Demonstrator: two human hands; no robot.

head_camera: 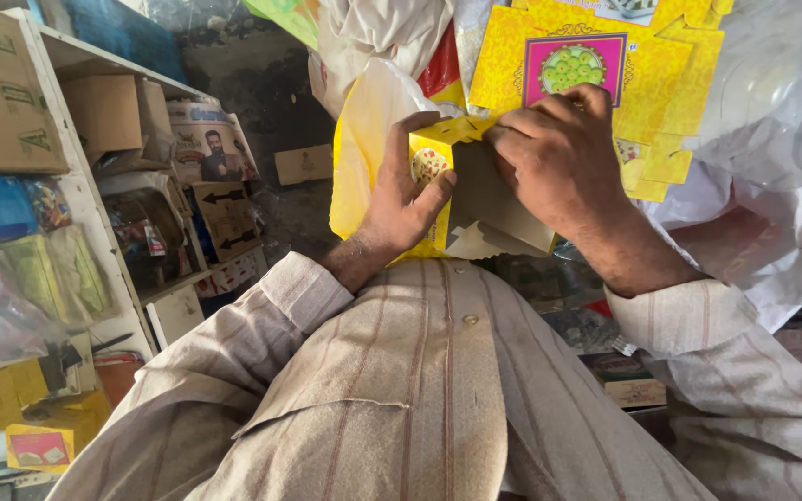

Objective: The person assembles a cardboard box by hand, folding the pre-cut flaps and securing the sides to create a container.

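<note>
A single head-worn camera looks steeply down the person's own chest, very close to the left hand (407, 199) and right hand (559, 153) raised before it; it faces forward-down, with white shelves (95, 232) running off at the left edge

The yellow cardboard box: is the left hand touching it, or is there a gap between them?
Touching. The head view shows the left hand wrapped around the side panel of the yellow cardboard box, thumb pressed on its printed face, with no gap visible.
</note>
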